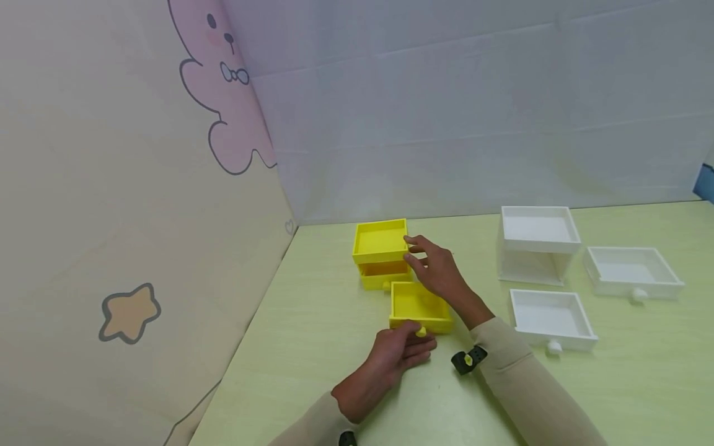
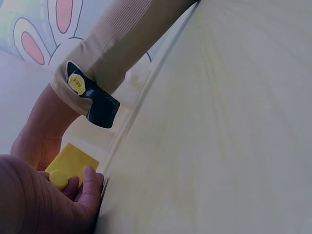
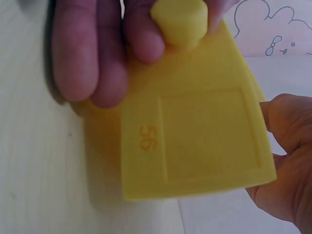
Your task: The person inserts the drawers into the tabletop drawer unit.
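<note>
Yellow drawers (image 1: 416, 301) number two, one pinched at its knob (image 1: 421, 332) by left fingers (image 1: 418, 349), while relaxed right fingers (image 1: 422, 243) touch one cabinet (image 1: 381, 238).

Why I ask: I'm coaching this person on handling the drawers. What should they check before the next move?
1. Loose yellow drawer, open side up: ok.
2. Left hand holding it at the knob: ok.
3. Yellow cabinet held steady by the right hand: cannot tell; the fingertips are at its right edge, but how firmly does not show.
4. Upper opening of that cabinet without a drawer: ok.
5. Loose drawer lined up with the opening: not ok; in the head view it sits nearer the person and to the right.
6. White drawers apart from the yellow pieces: ok.
</note>
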A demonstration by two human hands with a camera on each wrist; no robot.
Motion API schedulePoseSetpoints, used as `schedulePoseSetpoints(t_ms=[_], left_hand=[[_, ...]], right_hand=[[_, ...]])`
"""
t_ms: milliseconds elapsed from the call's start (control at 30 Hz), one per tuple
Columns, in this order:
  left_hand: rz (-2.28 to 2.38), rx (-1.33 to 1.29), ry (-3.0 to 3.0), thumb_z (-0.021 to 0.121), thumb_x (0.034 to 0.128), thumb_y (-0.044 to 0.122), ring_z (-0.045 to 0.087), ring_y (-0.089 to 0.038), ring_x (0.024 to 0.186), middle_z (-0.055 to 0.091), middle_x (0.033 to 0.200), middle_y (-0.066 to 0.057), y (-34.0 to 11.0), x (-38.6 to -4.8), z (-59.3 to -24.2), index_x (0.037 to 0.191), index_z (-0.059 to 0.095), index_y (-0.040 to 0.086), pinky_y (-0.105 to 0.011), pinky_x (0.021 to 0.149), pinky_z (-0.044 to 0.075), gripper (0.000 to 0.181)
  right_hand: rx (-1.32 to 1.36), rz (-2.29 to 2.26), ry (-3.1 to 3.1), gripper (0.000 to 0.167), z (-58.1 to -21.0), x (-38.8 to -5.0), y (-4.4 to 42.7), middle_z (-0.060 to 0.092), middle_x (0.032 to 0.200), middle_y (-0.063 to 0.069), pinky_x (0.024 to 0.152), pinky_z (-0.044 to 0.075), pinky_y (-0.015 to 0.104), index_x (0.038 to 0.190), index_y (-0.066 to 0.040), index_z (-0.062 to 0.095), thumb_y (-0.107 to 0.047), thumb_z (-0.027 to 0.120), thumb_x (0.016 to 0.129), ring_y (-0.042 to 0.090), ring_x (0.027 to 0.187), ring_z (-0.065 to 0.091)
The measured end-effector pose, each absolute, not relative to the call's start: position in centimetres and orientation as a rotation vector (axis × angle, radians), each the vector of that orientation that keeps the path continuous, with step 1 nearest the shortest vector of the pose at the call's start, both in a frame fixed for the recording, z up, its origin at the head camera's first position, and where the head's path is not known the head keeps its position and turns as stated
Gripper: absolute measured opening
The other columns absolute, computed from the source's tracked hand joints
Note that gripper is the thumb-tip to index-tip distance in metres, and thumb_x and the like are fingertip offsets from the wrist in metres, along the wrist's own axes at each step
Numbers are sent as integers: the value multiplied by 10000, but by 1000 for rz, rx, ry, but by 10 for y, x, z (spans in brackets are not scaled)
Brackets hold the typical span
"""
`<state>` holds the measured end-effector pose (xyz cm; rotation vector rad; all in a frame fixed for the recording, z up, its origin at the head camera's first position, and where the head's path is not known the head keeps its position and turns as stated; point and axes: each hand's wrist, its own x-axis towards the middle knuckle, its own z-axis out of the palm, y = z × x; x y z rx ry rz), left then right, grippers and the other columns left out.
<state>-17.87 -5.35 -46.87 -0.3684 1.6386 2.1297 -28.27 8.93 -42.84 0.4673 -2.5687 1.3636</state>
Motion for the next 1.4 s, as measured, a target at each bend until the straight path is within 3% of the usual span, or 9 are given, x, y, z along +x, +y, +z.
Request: schedulePoseSetpoints(t_ms=[700, 1400], left_hand=[[2140, -388, 1698, 640, 897, 233, 707, -305, 1014, 725, 1049, -206, -60, -183, -463, 1106, 660, -74, -403, 820, 571, 372], [2149, -443, 1729, 625, 891, 219, 730, -250, 944, 741, 1001, -171, -64, -188, -468, 1041, 658, -41, -359, 781, 581, 302]], right_hand=[[421, 1355, -2604, 430, -427, -283, 88, 594, 1339, 200, 842, 555, 490, 1437, -128, 485, -223, 570, 1027, 380, 1029, 681], [398, 1384, -2612, 436, -428, -283, 87, 590, 1347, 195, 843, 557, 480, 1441, -144, 483, -230, 577, 1024, 376, 1047, 677]])
